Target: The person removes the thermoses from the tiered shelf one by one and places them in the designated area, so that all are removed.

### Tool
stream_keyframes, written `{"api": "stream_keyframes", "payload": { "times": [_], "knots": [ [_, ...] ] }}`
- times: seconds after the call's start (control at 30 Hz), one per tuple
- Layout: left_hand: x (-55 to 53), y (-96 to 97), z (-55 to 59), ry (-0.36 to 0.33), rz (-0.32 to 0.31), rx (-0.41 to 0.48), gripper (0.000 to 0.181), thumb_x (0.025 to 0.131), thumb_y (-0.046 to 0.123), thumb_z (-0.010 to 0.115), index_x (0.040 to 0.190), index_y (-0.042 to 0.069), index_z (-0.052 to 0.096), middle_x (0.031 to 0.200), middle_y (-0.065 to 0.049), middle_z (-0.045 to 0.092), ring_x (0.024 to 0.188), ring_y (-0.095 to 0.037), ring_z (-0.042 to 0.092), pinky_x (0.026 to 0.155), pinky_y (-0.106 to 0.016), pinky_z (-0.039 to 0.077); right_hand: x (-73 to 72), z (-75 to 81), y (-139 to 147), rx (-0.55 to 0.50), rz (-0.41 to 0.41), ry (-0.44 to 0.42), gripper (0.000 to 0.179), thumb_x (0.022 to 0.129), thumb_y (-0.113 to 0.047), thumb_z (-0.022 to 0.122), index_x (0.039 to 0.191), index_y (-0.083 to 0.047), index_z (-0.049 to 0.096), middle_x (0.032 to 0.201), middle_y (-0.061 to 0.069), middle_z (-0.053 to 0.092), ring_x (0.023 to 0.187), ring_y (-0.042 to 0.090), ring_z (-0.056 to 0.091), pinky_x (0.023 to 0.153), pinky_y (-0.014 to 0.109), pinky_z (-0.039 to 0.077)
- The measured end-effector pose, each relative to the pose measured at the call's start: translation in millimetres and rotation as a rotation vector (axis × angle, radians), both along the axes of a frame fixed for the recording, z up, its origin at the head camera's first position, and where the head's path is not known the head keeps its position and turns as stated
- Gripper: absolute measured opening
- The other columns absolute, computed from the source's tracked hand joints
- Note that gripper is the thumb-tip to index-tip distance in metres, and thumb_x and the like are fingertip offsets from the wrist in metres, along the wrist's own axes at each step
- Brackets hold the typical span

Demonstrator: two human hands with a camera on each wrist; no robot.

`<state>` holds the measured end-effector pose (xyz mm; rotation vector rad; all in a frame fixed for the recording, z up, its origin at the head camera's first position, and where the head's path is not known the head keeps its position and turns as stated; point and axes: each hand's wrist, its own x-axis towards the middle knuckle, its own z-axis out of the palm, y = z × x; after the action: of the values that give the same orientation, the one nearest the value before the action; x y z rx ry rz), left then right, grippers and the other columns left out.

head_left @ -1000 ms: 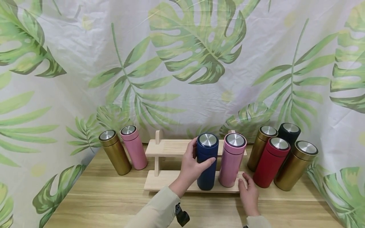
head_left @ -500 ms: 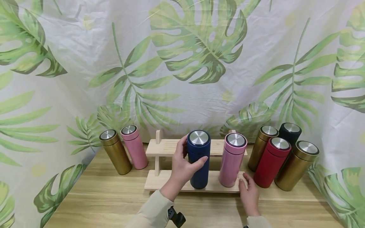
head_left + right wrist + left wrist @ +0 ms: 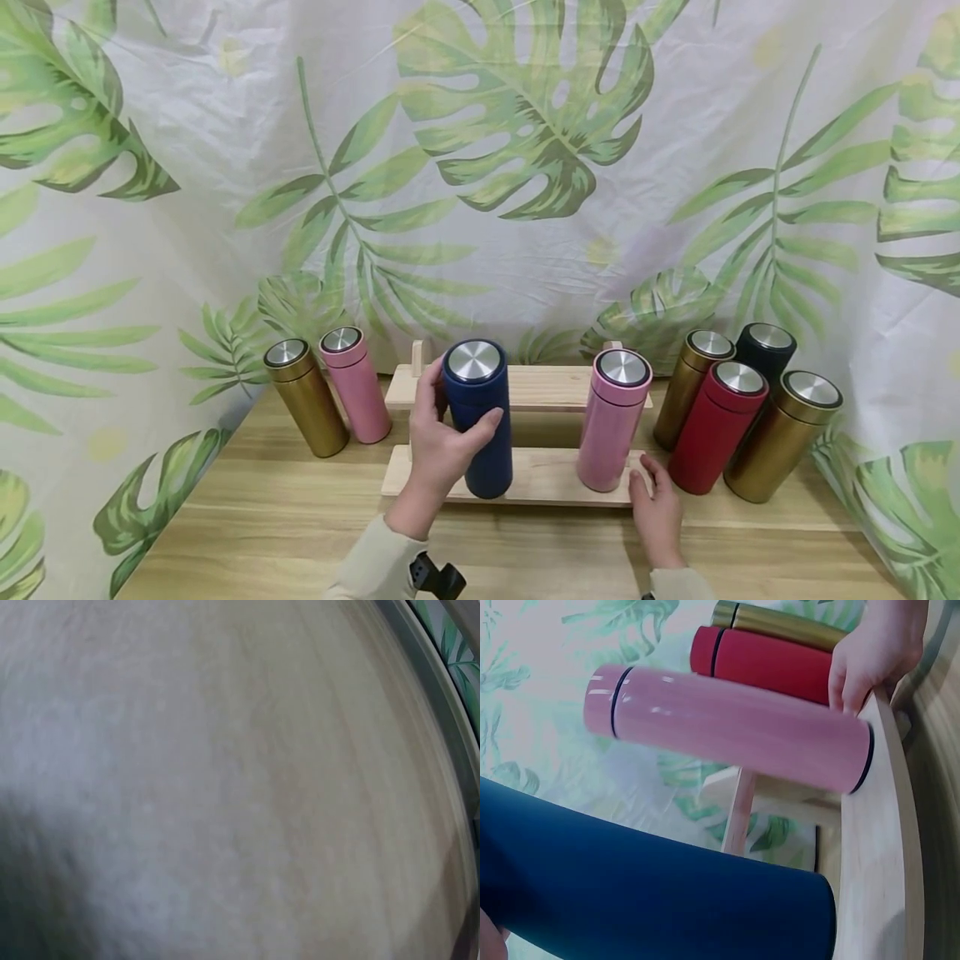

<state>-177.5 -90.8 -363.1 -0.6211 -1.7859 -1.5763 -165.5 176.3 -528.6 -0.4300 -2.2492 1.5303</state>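
My left hand (image 3: 442,446) grips a navy blue thermos bottle (image 3: 486,433) from its left side, thumb across the front. The bottle stands roughly upright over the lower board of a two-tier wooden shelf (image 3: 543,487). In the left wrist view its base is close to the board; whether it touches, I cannot tell. On that board's right part stands a pink thermos bottle (image 3: 609,425). My right hand (image 3: 656,508) holds the right end of the lower board, beside the pink bottle's base. The right wrist view shows only blurred wood grain.
Left of the shelf stand a gold bottle (image 3: 309,404) and another pink bottle (image 3: 358,392). To the right are a red bottle (image 3: 712,437), two gold ones and a black one (image 3: 767,350). Leaf-print cloth (image 3: 525,275) hangs behind the wooden table (image 3: 300,517).
My left hand has moved left along the shelf with the navy bottle, from beside the pink bottle towards the shelf's left part. My right hand has stayed at the shelf's right end.
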Motion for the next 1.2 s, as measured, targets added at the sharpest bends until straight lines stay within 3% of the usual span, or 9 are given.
{"api": "stream_keyframes", "payload": {
  "times": [0.33, 0.67, 0.7, 0.8, 0.93, 1.07, 1.2],
  "knots": [
    [1.4, -27.8, 0.7, 0.038, 0.187, 0.053, 0.075, 0.060, -0.002, 0.077, 0.128, 0.003, 0.046, 0.108, -0.010, 0.057, 0.092, -0.014, 0.056, 0.080, -0.020, 0.049, 0.3, 0.2, 1, -0.015, 0.030, -0.021, 0.038, 0.095, -0.018, 0.050, 0.127, 0.003, 0.049, 0.132, 0.021, 0.050, 0.126, 0.035, 0.041, 0.102, 0.042, 0.036],
    [3.6, -50.2, -8.0, -0.012, 0.300, 0.135, 0.075, 0.060, -0.006, 0.078, 0.128, 0.000, 0.045, 0.109, -0.002, 0.056, 0.095, -0.014, 0.054, 0.082, -0.018, 0.048, 0.9, 1.3, 0, -0.010, 0.025, -0.038, 0.038, 0.095, -0.019, 0.049, 0.127, 0.002, 0.050, 0.132, 0.021, 0.050, 0.126, 0.035, 0.042, 0.101, 0.045, 0.036],
    [3.3, -53.0, -8.9, -0.015, 0.307, 0.141, 0.075, 0.060, -0.006, 0.077, 0.128, -0.001, 0.045, 0.110, -0.001, 0.055, 0.096, -0.015, 0.053, 0.083, -0.018, 0.048, 1.0, 1.1, 0, -0.007, 0.023, -0.037, 0.038, 0.095, -0.019, 0.050, 0.126, 0.002, 0.050, 0.132, 0.021, 0.050, 0.126, 0.035, 0.042, 0.101, 0.043, 0.037],
    [2.1, -61.5, -10.7, -0.031, 0.327, 0.150, 0.076, 0.061, -0.006, 0.078, 0.129, 0.000, 0.045, 0.111, 0.001, 0.054, 0.098, -0.015, 0.053, 0.085, -0.019, 0.047, 0.9, 0.5, 0, 0.001, 0.011, -0.031, 0.037, 0.094, -0.019, 0.051, 0.125, 0.001, 0.051, 0.131, 0.021, 0.051, 0.125, 0.035, 0.043, 0.098, 0.020, 0.039],
    [0.2, -71.8, -13.0, -0.034, 0.386, 0.133, 0.078, 0.060, -0.007, 0.078, 0.130, 0.001, 0.044, 0.113, 0.002, 0.053, 0.099, -0.014, 0.051, 0.084, -0.019, 0.046, 0.5, -0.2, 0, -0.008, 0.004, -0.018, 0.036, 0.093, -0.018, 0.052, 0.124, 0.002, 0.052, 0.130, 0.021, 0.052, 0.124, 0.034, 0.044, 0.080, -0.005, 0.027],
    [-1.7, -80.3, -15.1, -0.040, 0.483, 0.111, 0.079, 0.059, -0.006, 0.078, 0.130, 0.001, 0.043, 0.113, -0.001, 0.053, 0.098, -0.009, 0.050, 0.082, -0.017, 0.043, 0.3, -0.4, 0, -0.016, 0.001, -0.006, 0.036, 0.093, -0.016, 0.052, 0.124, 0.002, 0.052, 0.129, 0.022, 0.053, 0.124, 0.035, 0.044, 0.078, -0.006, 0.025],
    [-3.3, -86.2, -16.1, -0.081, 0.532, 0.114, 0.079, 0.060, -0.006, 0.078, 0.130, -0.001, 0.042, 0.114, -0.003, 0.051, 0.099, -0.009, 0.049, 0.083, -0.015, 0.043, 0.4, -0.7, 0, -0.014, -0.003, -0.001, 0.036, 0.093, -0.015, 0.052, 0.124, 0.003, 0.052, 0.128, 0.022, 0.053, 0.124, 0.034, 0.044, 0.079, -0.006, 0.025]
  ]
}}
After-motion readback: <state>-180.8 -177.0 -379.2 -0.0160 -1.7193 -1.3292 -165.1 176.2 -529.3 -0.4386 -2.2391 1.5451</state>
